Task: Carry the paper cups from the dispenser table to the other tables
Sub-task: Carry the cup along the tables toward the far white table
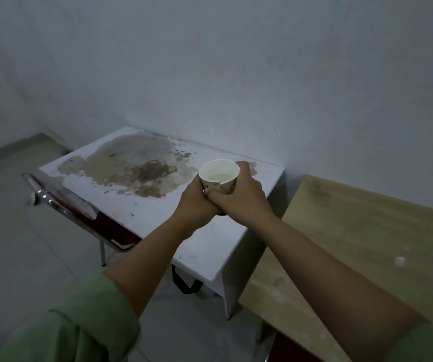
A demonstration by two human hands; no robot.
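Paper cup point(219, 176) upright, pale liquid inside, held above the right part of the white table point(157, 212). Both hands wrap it: left hand point(194, 202) on the left side and under, right hand point(241, 194) around the right side, each grip clenched on the cup, fingers overlapping at the front. White table top has a big brown stain point(131, 165). Wooden table point(354, 246) just beside it on the right. Green sleeve point(79, 325) on the left arm.
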